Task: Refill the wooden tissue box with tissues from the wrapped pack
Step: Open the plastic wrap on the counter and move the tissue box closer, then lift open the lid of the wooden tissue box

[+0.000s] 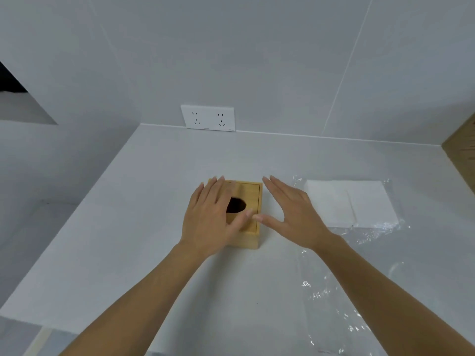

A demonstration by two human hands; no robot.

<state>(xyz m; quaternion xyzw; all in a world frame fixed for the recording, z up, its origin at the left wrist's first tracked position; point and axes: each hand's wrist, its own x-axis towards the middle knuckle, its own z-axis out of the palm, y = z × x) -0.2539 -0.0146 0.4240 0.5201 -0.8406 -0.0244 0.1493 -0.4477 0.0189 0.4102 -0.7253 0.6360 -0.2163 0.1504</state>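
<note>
Worktop (154,253), pale grey below a wall socket (207,118), bears the wooden tissue box (253,191), with left hand (210,217) and right hand (295,214) both spread flat.

White counter (154,176), set into a corner; walls are met at its back and left. A wooden box (253,196) is seen standing near the middle, with a dark oval opening in its top. A flat stack of white tissues (359,201) is laid to the right of the box, apart from it. The stack is underlain by clear wrap (334,291), which is spread crumpled over the counter toward the near right edge.
</note>
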